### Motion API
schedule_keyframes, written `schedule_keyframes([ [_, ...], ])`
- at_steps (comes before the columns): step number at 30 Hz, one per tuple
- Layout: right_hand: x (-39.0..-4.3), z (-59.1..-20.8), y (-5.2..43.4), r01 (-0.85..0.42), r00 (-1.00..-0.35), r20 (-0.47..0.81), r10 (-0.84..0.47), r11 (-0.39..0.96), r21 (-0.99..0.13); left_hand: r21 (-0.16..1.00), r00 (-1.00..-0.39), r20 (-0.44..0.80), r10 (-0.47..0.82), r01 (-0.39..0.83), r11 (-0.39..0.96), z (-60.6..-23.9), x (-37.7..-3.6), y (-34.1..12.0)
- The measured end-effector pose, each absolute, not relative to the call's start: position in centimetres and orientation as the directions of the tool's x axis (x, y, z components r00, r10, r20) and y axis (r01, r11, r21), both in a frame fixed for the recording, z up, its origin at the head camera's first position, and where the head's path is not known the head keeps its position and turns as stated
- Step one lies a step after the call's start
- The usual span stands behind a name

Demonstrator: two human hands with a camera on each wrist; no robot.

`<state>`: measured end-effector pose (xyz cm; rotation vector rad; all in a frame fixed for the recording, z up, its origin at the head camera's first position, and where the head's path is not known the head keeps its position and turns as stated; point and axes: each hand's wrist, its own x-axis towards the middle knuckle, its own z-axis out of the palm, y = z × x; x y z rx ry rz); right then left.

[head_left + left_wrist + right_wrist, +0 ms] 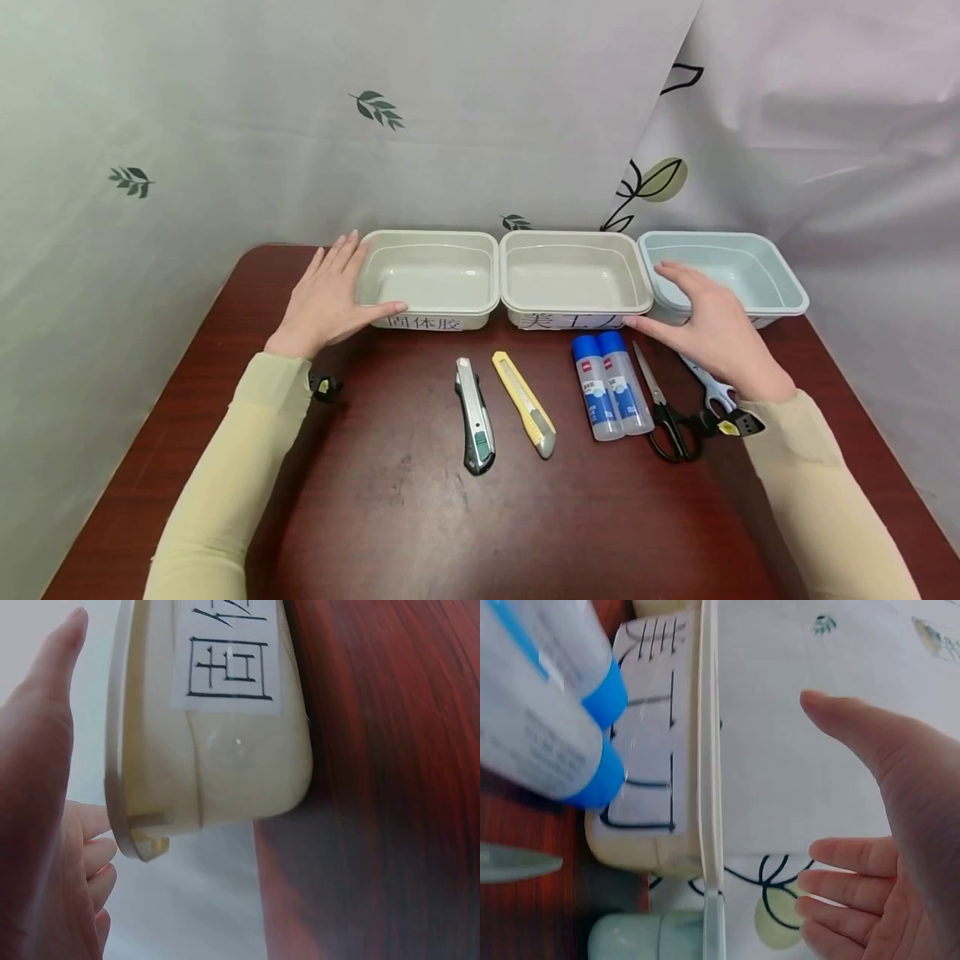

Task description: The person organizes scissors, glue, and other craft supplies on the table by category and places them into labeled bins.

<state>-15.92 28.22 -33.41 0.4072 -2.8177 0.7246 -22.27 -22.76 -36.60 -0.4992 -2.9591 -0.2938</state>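
Observation:
My left hand (pixel 322 300) is at the left end of the left cream bin (pixel 431 287), thumb near its front rim and fingers spread by its side. In the left wrist view the thumb stands off the bin's wall (pixel 240 765); whether the fingers touch the rim I cannot tell. With thumb and fingers apart, my right hand (pixel 716 333) hovers over the meeting corners of the middle cream bin (pixel 573 287) and the pale blue bin (pixel 757 271). The right wrist view shows nothing in its grasp and a gap from the rim (pixel 710 750).
On the dark red table (pixel 390 517) lie a black-and-silver utility knife (pixel 474 417), a yellow utility knife (pixel 525 404) and two blue-capped glue bottles (pixel 597 400). Black-handled scissors (pixel 660 408) and blue-handled scissors (pixel 720 396) lie at right. A patterned curtain (pixel 450 167) hangs behind.

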Motion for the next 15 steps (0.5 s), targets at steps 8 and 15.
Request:
schedule_keyframes([
  [8,-14.5,-33.5,26.5,-0.372,-0.910,0.343,-0.233,0.824,-0.428,0.188,-0.949,0.136,0.286,0.308,0.933,-37.6,-22.5,-23.5],
  [15,-13.1,-33.6,25.1,-0.372,-0.918,0.312,-0.246,0.808,-0.457,0.201,-0.955,0.129,0.268,0.290,0.936,-38.4,-22.7,-23.7],
])
